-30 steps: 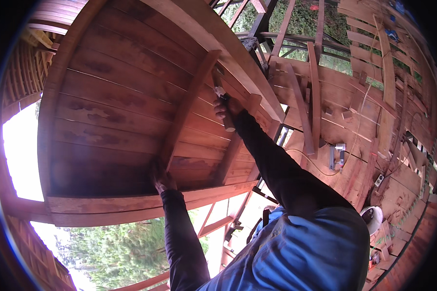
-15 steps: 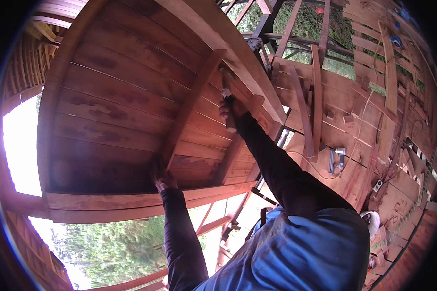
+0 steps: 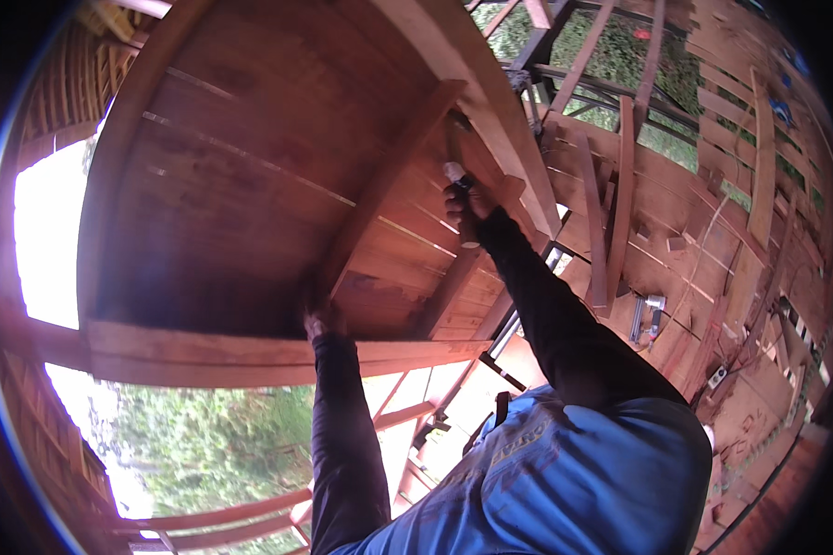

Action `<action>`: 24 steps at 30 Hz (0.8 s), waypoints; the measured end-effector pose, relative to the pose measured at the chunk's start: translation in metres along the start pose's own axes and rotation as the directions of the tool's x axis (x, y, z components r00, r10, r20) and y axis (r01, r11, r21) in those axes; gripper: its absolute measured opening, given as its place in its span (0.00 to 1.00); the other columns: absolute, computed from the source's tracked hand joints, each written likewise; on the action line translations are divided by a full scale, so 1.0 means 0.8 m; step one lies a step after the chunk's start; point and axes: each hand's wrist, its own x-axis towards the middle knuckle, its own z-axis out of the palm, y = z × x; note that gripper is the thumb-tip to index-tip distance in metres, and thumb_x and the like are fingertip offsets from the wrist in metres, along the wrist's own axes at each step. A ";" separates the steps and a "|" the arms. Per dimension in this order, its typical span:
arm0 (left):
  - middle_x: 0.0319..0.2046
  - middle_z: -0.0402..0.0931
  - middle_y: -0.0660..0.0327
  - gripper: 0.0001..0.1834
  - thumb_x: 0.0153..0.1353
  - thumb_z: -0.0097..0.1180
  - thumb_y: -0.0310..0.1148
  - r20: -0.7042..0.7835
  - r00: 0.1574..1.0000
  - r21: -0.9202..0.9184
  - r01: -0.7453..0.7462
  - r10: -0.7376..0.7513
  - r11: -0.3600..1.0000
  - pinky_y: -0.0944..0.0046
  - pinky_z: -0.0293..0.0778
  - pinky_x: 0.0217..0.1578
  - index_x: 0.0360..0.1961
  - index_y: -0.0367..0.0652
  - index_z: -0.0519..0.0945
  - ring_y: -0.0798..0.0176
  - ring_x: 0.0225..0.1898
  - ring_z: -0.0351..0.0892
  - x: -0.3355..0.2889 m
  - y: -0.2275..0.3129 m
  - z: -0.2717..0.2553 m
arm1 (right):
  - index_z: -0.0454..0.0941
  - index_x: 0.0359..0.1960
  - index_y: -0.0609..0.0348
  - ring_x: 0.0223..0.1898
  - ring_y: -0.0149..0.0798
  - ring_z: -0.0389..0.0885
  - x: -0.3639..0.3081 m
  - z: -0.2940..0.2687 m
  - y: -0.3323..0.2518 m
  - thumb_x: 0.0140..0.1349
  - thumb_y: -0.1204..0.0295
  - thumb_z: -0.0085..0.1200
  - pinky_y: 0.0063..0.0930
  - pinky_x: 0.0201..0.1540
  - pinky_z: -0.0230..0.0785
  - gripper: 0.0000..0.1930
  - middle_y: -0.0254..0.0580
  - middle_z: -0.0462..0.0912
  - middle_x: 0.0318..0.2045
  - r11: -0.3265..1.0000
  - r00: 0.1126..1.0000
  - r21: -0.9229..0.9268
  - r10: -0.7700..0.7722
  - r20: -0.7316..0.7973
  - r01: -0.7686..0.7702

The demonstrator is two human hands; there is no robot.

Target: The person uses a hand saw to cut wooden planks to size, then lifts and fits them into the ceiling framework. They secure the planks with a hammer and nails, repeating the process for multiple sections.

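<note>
My right hand [image 3: 472, 199] is closed round the handle of a hammer [image 3: 453, 173]. The hammer's head is beside the upper end of a slanting wooden batten [image 3: 389, 180], close to a thick wooden beam [image 3: 472, 69]. At the batten's lower end, in deep shadow, my left hand [image 3: 324, 319] grips the wood just above the edge board [image 3: 204, 356]; its fingertips are partly hidden. The batten lies across a panel of reddish boards [image 3: 241, 185] with light showing through narrow gaps. A shorter second batten [image 3: 453, 287] crosses the panel to the right.
On the plank floor [image 3: 666, 213] to the right lie loose boards [image 3: 625, 203], a nail gun [image 3: 648, 319] and a hose [image 3: 708, 231]. Open framing [image 3: 592, 74] with greenery below stands at the upper right. Another opening at the lower left shows trees [image 3: 213, 453].
The view has shifted, so the panel and floor sit differently in the picture. My right hand still holds the hammer near the batten's upper end; my left hand stays at its foot.
</note>
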 end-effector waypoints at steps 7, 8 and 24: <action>0.61 0.67 0.49 0.35 0.50 0.62 0.32 0.009 0.996 -0.081 0.090 -0.089 0.993 0.43 0.58 0.63 0.63 0.48 0.70 0.43 0.63 0.63 -0.002 0.053 -0.049 | 0.65 0.39 0.45 0.15 0.28 0.67 -0.109 -0.088 0.065 0.69 0.54 0.44 0.30 0.14 0.60 0.12 0.32 0.71 0.21 0.985 0.897 -0.107 0.078 -0.436 -0.138; 0.61 0.67 0.49 0.35 0.50 0.62 0.33 -0.048 0.999 -0.037 0.021 -0.022 0.999 0.43 0.58 0.63 0.63 0.48 0.70 0.43 0.63 0.63 -0.015 0.076 -0.058 | 0.66 0.37 0.47 0.14 0.29 0.67 -0.139 -0.106 0.075 0.68 0.52 0.45 0.30 0.15 0.61 0.14 0.33 0.70 0.19 0.974 0.842 -0.099 0.123 -0.526 -0.204; 0.48 0.80 0.50 0.36 0.49 0.65 0.52 0.956 0.162 -0.291 0.407 0.245 0.866 0.58 0.73 0.54 0.58 0.47 0.76 0.53 0.52 0.80 -0.511 -0.075 0.125 | 0.71 0.28 0.58 0.15 0.39 0.71 -0.540 -0.303 0.366 0.68 0.56 0.44 0.36 0.17 0.66 0.18 0.42 0.73 0.17 0.882 0.250 -0.101 0.019 -0.968 -0.459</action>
